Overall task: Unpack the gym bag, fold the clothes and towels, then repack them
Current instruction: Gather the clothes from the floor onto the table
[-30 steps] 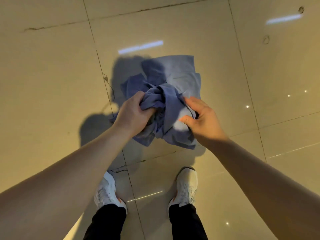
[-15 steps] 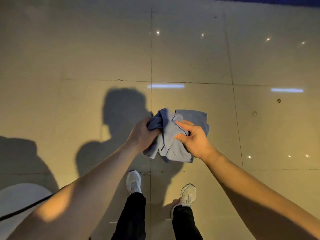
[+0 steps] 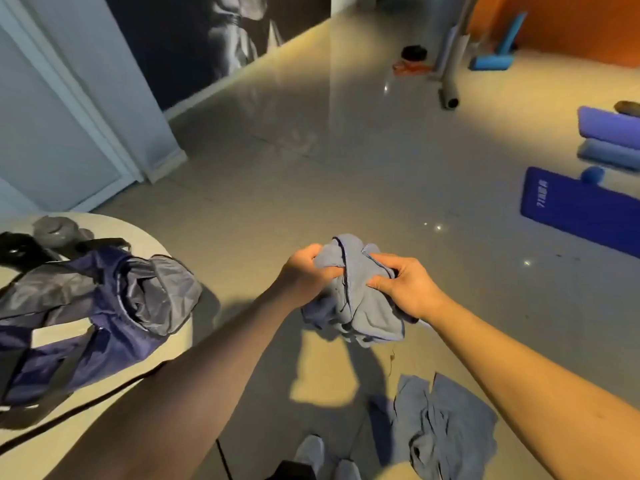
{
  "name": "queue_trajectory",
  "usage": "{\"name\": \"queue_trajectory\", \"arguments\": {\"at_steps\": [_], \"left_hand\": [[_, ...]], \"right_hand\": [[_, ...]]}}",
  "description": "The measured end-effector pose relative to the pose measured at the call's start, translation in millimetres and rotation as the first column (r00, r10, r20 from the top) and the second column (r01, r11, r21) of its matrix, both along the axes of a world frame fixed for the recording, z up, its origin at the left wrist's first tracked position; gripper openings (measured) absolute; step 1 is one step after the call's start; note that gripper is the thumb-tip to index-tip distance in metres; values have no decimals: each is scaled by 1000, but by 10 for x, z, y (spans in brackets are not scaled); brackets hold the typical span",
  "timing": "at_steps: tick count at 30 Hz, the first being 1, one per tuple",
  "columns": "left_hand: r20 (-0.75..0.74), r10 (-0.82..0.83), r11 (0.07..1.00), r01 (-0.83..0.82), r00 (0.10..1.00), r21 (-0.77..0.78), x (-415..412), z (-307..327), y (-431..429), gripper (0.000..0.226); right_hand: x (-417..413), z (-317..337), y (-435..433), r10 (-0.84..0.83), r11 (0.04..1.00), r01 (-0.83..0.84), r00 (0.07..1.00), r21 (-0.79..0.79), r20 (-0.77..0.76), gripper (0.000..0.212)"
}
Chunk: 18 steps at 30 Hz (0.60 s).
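Observation:
A crumpled blue-grey cloth (image 3: 360, 306) hangs bunched in the air in front of me, over the floor. My left hand (image 3: 306, 271) grips its upper left part, fingers curled into the fabric. My right hand (image 3: 405, 285) pinches its upper right part between thumb and fingers. A dark blue and grey gym bag (image 3: 93, 313) lies open and slack on a round white table (image 3: 173, 344) at my left. A second blue-grey garment (image 3: 443, 424) lies crumpled on the floor by my feet, at the lower right.
A grey object (image 3: 55, 230) and black straps sit behind the bag on the table. A blue exercise mat (image 3: 575, 209) and rolled mats (image 3: 609, 133) lie at the right. A door and wall stand at the left; more gear lies at the far back.
The view has swung up from the floor tiles to the room. Both hands have kept hold of the cloth, now lifted and bunched tighter. The table, bag and second garment have come into view.

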<state>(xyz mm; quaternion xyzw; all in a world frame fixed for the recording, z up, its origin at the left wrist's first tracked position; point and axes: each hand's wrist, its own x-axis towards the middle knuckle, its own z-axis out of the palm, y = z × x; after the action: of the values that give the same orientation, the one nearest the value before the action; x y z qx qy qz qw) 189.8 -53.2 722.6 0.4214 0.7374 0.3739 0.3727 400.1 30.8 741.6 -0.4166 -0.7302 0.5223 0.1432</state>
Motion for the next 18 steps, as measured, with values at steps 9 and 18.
{"name": "queue_trajectory", "arguments": {"at_steps": [9,18], "left_hand": [[-101,422,886,-386,901,256,-1062,1353,-855,28],[-177,655,723,-542,735,427,-2102,2435,-2059,17]], "right_hand": [[-1650,1255,-134,388,912,-358,911,203,-138,42],[-3169,2257,-1020,635,753,-524,737,398,-230,45]]}}
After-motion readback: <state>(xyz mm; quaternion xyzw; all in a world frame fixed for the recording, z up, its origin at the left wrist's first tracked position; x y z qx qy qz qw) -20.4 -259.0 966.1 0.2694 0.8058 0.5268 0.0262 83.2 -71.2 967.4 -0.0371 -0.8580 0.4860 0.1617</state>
